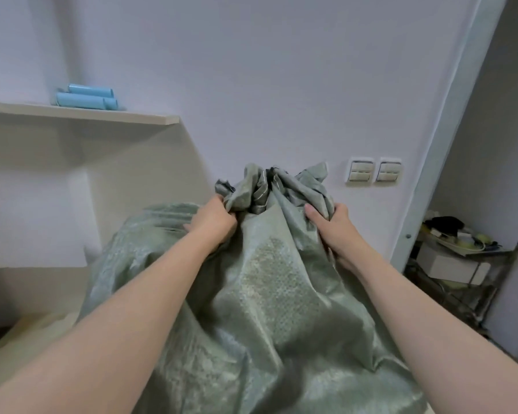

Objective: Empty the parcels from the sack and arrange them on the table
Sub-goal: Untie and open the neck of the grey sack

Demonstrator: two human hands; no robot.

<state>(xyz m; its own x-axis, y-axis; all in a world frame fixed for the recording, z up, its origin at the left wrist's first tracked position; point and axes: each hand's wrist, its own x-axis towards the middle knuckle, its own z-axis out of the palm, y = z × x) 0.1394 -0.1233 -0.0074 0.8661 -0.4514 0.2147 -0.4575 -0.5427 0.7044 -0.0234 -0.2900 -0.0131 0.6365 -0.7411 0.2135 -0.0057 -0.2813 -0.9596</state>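
Observation:
A large grey-green woven sack (263, 294) fills the middle of the view, bulging and upright, with its bunched end at the top. My left hand (214, 225) grips the gathered fabric on the left of that end. My right hand (331, 227) grips the folds on the right, thumb on the cloth. No parcels show; whatever is inside the sack is hidden. A strip of pale table surface (15, 336) shows at the lower left under the sack.
A pale shelf (102, 115) on the left wall carries light blue rolls (87, 98). Two wall switches (374, 171) sit behind the sack. At the right, past a door frame (449, 144), stands a cluttered metal rack (461, 264).

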